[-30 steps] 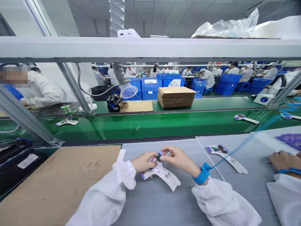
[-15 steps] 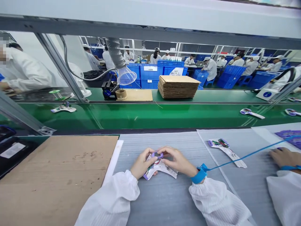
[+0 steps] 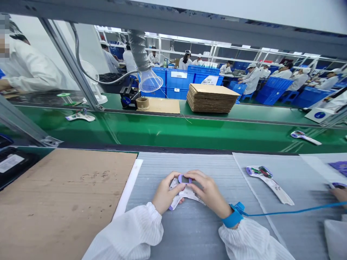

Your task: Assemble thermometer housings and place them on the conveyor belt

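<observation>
Head view: two bare hands up close together over the bench, nearer its far edge and roughly mid-width.
Purple-framed piece: just one, dark window in it, pinched between both hands above the shell.
White shell: one under the hands, curved, its right end running behind the right hand.
Left hand: mostly closed, thumb and fingers on the piece's left end, a fingertip poking out below the shell.
Right hand: fingers curled, thumb and index nipping the piece's right end, back of the hand up, forearm in from the lower right. Can't tell if it touches the shell.
Wristband: one, blue, cord off to the right.
Spare shell: one, boards inside, right of the hands towards the bench's far edge.
Belt shells: two clear ones on the green belt, left and right; maybe a third cut off at the right, too little showing.
Cardboard: one flat sheet, bench's left side.
Co-worker's hand: one, far right, blurry.
</observation>
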The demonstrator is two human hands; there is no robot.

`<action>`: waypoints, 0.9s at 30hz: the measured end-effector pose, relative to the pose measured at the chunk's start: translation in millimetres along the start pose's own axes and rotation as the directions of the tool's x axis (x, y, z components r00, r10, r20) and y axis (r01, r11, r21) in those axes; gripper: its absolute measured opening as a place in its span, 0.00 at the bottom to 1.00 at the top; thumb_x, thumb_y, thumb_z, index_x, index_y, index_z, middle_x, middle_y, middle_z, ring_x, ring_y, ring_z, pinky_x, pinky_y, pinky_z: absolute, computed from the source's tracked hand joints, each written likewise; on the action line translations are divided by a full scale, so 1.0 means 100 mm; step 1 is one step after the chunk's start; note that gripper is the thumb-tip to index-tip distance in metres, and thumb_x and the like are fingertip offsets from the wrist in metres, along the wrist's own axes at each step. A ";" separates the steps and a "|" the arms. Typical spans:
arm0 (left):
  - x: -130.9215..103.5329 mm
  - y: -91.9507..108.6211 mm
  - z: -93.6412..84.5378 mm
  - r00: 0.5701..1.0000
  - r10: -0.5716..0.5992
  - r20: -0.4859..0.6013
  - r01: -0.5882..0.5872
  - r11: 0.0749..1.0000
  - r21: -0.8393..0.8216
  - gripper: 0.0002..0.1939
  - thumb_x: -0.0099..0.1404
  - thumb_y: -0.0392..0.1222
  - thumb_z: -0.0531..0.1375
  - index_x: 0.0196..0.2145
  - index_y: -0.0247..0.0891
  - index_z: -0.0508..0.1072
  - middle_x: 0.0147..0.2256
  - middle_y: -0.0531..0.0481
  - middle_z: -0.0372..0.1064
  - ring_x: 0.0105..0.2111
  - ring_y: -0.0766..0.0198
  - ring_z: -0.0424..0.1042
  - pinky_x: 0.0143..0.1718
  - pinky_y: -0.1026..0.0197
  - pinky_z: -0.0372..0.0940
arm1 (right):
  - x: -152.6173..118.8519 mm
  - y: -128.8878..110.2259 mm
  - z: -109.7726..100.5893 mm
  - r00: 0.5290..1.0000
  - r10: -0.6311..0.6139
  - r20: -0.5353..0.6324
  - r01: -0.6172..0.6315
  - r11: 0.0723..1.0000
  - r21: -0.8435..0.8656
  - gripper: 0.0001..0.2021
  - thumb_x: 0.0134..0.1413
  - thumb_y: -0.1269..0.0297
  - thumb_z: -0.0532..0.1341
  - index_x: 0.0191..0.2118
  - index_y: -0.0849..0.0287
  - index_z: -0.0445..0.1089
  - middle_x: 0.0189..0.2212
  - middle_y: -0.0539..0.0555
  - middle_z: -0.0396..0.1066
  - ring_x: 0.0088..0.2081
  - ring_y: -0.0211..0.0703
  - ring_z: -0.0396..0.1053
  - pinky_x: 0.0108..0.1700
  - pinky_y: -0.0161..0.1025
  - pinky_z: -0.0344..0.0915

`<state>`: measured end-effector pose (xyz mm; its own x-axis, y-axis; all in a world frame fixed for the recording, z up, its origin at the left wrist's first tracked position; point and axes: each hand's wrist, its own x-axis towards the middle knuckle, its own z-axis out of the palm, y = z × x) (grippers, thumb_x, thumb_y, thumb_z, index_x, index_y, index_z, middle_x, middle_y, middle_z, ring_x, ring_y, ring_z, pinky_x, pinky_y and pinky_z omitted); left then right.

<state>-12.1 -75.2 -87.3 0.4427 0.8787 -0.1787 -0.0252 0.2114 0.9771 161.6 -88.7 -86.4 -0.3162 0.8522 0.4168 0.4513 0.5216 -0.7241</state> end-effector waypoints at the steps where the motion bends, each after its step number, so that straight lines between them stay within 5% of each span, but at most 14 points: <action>1: -0.01 0.01 0.00 1.000 -0.001 -0.013 0.001 1.000 0.013 0.13 0.58 0.45 0.59 0.40 0.40 0.65 0.26 0.55 0.65 0.18 0.67 0.68 0.19 0.64 0.65 | -0.01 0.01 0.00 1.000 -0.007 -0.005 0.007 1.000 -0.002 0.13 0.58 0.69 0.55 0.48 0.53 0.66 0.42 0.56 0.69 0.44 0.45 0.67 0.44 0.41 0.67; 27: -0.01 -0.01 -0.01 1.000 -0.018 -0.023 0.019 0.999 0.033 0.15 0.56 0.47 0.60 0.39 0.40 0.65 0.26 0.55 0.65 0.17 0.67 0.67 0.16 0.67 0.63 | -0.01 0.02 -0.02 0.999 0.022 -0.028 -0.021 0.999 0.041 0.08 0.55 0.67 0.58 0.41 0.53 0.71 0.42 0.55 0.70 0.44 0.46 0.68 0.46 0.44 0.66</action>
<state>-13.6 -76.2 -87.7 0.4222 0.8843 -0.1991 0.0131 0.2137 0.9768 165.0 -88.5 -87.3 -0.2824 0.8644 0.4160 0.4236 0.5015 -0.7544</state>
